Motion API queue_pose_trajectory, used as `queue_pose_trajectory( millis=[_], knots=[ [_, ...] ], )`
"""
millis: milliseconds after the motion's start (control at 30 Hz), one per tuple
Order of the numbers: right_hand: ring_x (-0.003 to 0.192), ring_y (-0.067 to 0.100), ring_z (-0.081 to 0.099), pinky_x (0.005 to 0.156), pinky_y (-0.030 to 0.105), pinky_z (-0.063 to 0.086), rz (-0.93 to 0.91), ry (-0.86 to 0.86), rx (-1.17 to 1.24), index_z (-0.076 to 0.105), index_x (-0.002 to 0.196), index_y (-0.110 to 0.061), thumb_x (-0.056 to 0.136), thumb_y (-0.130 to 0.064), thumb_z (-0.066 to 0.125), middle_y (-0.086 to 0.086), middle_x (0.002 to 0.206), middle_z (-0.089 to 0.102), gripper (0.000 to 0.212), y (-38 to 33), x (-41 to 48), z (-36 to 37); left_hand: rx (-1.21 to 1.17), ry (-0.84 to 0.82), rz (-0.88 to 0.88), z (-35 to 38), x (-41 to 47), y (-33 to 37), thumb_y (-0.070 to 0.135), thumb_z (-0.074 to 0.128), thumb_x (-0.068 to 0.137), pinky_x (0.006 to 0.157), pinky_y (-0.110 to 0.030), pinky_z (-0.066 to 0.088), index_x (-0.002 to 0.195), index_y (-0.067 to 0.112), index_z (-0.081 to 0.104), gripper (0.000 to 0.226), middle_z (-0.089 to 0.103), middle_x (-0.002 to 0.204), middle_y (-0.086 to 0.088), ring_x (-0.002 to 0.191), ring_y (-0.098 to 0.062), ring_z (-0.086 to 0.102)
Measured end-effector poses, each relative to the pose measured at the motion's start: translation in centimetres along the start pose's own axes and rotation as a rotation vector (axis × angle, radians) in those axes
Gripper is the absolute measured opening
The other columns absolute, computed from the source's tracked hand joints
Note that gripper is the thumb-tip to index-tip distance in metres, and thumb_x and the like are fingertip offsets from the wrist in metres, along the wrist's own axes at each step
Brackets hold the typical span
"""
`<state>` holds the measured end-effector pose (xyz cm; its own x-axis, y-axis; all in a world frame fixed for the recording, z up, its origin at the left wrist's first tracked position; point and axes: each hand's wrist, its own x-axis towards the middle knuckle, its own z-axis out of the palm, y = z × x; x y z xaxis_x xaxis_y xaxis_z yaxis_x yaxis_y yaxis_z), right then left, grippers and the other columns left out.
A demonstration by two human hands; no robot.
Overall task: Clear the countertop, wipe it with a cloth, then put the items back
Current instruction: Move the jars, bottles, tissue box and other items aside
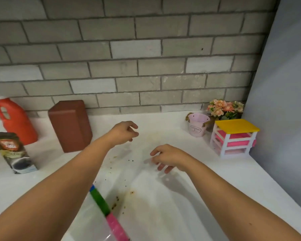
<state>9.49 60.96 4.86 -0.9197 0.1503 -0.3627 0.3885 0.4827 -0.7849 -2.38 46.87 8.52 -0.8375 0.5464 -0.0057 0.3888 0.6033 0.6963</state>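
Note:
The white countertop (189,180) carries brown stains and dark crumbs in its middle. My left hand (123,133) hovers over the middle of it, fingers loosely curled, holding nothing. My right hand (167,157) hangs lower and to the right, fingers also loosely curled and empty. On the left stand an orange bottle (16,120), a brown box (70,125) and a dark coffee pouch (14,153). At the right back sit a pink bucket (197,125), a bunch of flowers (224,108) and a small drawer unit (233,138) with a yellow top.
A clear plastic container (101,214) with a green and pink rim sits at the near edge, partly under my left forearm. A grey brick wall runs along the back. A grey panel (285,101) closes off the right side.

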Motion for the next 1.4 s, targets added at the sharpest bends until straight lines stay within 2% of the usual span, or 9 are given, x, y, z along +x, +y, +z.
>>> queue_pose_trajectory(
  millis=[200, 333, 533, 667, 800, 1033, 1200, 1333, 1400],
  knots=[
    [0.087, 0.020, 0.062, 0.065, 0.027, 0.051, -0.025, -0.070, -0.075, 0.050, 0.128, -0.015, 0.091, -0.031, 0.058, 0.008, 0.111, 0.060, 0.041, -3.0, -5.2, 6.9, 0.051, -0.030, -0.027, -5.0, -7.5, -6.5, 0.027, 0.063, 0.088, 0.063, -0.022, 0.044, 0.111, 0.013, 0.059, 0.027, 0.061, 0.094, -0.006, 0.075, -0.018, 0.058],
    [0.093, 0.019, 0.060, 0.072, 0.028, 0.052, -0.042, -0.078, -0.133, 0.046, 0.134, -0.018, 0.086, -0.041, 0.063, 0.005, 0.117, 0.056, 0.056, -3.7, -8.3, 10.3, 0.095, -0.014, -0.085, -6.4, -11.1, -10.9, 0.032, 0.063, 0.086, 0.081, -0.025, 0.040, 0.111, 0.015, 0.060, 0.030, 0.060, 0.105, -0.007, 0.092, -0.018, 0.055],
    [0.098, 0.017, 0.056, 0.073, 0.027, 0.053, 0.071, -0.084, -0.251, 0.033, 0.142, -0.028, 0.073, -0.049, 0.073, -0.002, 0.121, 0.048, 0.082, -2.2, -11.6, 13.8, 0.084, 0.031, -0.220, -5.9, -12.7, -14.9, 0.049, 0.053, 0.089, 0.086, -0.029, 0.040, 0.118, 0.013, 0.057, 0.046, 0.057, 0.118, -0.007, 0.100, -0.020, 0.051],
    [0.100, 0.018, 0.060, 0.073, 0.029, 0.055, 0.095, -0.125, -0.241, 0.042, 0.129, -0.026, 0.072, -0.043, 0.076, -0.003, 0.112, 0.054, 0.069, -1.3, -12.3, 15.2, 0.043, 0.033, -0.270, -4.9, -12.9, -16.2, 0.057, 0.047, 0.088, 0.093, -0.033, 0.040, 0.119, 0.015, 0.056, 0.053, 0.055, 0.125, -0.008, 0.108, -0.023, 0.050],
    [0.080, 0.020, 0.061, 0.080, 0.033, 0.057, 0.084, -0.082, -0.081, 0.053, 0.116, -0.020, 0.070, -0.034, 0.080, 0.001, 0.100, 0.059, 0.055, -0.8, -12.0, 15.7, 0.009, -0.027, -0.322, -4.4, -12.9, -16.3, 0.063, 0.044, 0.086, 0.093, -0.037, 0.040, 0.132, 0.017, 0.045, 0.065, 0.046, 0.136, -0.010, 0.120, -0.028, 0.046],
    [0.087, 0.028, 0.067, 0.084, 0.040, 0.057, 0.026, -0.031, 0.108, 0.061, 0.113, -0.014, 0.072, -0.027, 0.080, 0.008, 0.099, 0.066, 0.047, -0.2, -12.7, 14.7, -0.051, 0.041, -0.260, -4.0, -12.8, -14.4, 0.058, 0.045, 0.089, 0.096, -0.036, 0.035, 0.136, 0.016, 0.042, 0.063, 0.043, 0.140, -0.013, 0.127, -0.030, 0.041],
    [0.077, 0.020, 0.061, 0.084, 0.035, 0.054, 0.022, 0.094, 0.118, 0.059, 0.114, -0.024, 0.063, -0.037, 0.083, 0.003, 0.097, 0.062, 0.057, 0.1, -14.1, 11.9, -0.182, 0.103, -0.157, -3.7, -11.9, -11.0, 0.054, 0.047, 0.089, 0.088, -0.032, 0.033, 0.130, 0.018, 0.047, 0.055, 0.045, 0.138, -0.011, 0.124, -0.027, 0.043],
    [0.075, 0.016, 0.053, 0.071, 0.026, 0.047, 0.049, 0.205, 0.177, 0.057, 0.113, -0.028, 0.063, -0.037, 0.083, 0.000, 0.097, 0.058, 0.057, 1.0, -16.1, 9.4, -0.311, 0.102, -0.085, -1.8, -10.9, -7.5, 0.053, 0.046, 0.090, 0.090, -0.033, 0.034, 0.135, 0.020, 0.042, 0.056, 0.044, 0.138, -0.010, 0.123, -0.026, 0.043],
    [0.081, 0.016, 0.053, 0.069, 0.025, 0.043, 0.061, 0.260, 0.206, 0.056, 0.110, -0.034, 0.063, -0.036, 0.084, 0.001, 0.103, 0.058, 0.055, 1.9, -17.1, 8.1, -0.374, 0.083, -0.052, -0.3, -10.4, -5.7, 0.055, 0.045, 0.090, 0.093, -0.034, 0.035, 0.137, 0.022, 0.039, 0.058, 0.043, 0.139, -0.008, 0.124, -0.026, 0.043]
  ],
)
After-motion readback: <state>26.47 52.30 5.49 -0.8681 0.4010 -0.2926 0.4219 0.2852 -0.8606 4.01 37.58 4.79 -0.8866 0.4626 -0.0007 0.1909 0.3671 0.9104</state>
